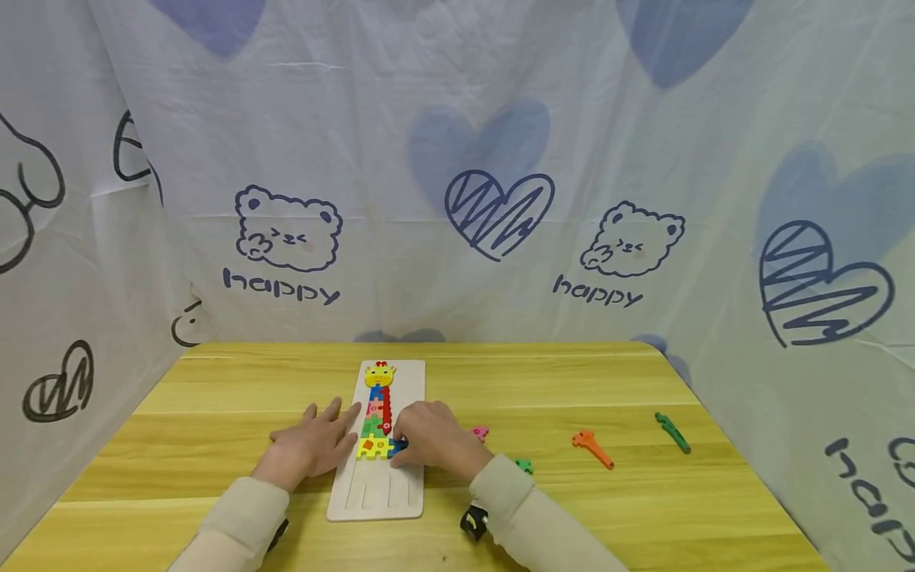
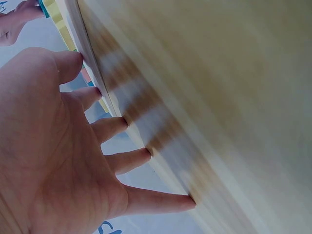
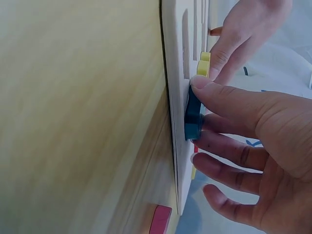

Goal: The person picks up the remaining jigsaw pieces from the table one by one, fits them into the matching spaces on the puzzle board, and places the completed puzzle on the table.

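A pale wooden puzzle board [image 1: 409,381] lies on the table with a giraffe partly laid in it: a yellow head [image 1: 380,376], blue, pink and green neck pieces, a red strip [image 1: 387,409] and a yellow body piece [image 1: 370,447]. My right hand [image 1: 438,438] pinches a dark blue puzzle piece [image 3: 193,114] between thumb and fingers, at the board beside the yellow piece. Whether it is seated in its recess cannot be told. With fingers spread, my left hand [image 1: 314,443] rests at the board's left edge, fingertips on the table and board edge.
To the right lie loose pieces on the wooden table [image 1: 214,389]: a pink one [image 1: 480,433], a small green one [image 1: 525,465], an orange one [image 1: 593,449] and a long green one [image 1: 673,433]. Slim leg-shaped recesses show at the board's near end. Printed cloth hangs behind.
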The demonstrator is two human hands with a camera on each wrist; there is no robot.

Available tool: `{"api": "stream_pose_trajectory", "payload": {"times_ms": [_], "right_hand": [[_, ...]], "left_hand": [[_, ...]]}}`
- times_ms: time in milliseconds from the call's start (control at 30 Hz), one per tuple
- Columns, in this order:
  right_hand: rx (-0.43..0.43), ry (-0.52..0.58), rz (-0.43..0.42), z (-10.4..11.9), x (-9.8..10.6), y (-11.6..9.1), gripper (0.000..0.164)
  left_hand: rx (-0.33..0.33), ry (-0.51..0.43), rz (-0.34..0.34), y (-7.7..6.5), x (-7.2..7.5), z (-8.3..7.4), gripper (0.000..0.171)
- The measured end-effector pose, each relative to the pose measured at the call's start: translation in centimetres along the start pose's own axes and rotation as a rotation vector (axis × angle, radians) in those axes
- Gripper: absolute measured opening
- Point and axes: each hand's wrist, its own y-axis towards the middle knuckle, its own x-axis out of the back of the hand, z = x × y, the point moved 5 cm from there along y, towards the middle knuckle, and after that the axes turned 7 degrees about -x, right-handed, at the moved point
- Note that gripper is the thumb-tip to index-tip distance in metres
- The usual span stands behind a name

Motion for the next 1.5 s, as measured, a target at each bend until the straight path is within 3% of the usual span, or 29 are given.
{"api": "stream_pose_trajectory", "payload": {"times_ms": [367, 800, 1233, 1500], "right_hand": [[-0.026, 0.037, 0.024, 0.1, 0.0, -0.1, 0.027], [0.008, -0.061, 0.005, -0.3, 0.2, -0.4, 0.040], [-0.254, -0.028, -0.153, -5.7, 2.5, -3.5, 0.027], [-0.318, 0.001, -0.178, -7.6, 2.4, -5.0, 0.027]], "left_hand": [[-0.008, -0.003, -0.003, -0.1, 0.1, 0.0, 0.059], [-0.003, -0.001, -0.003, -0.2, 0.1, -0.1, 0.059], [0.002, -0.009, -0.005, -0.3, 0.3, 0.0, 0.059], [0.000, -0.003, -0.008, -0.3, 0.2, -0.1, 0.059]]}}
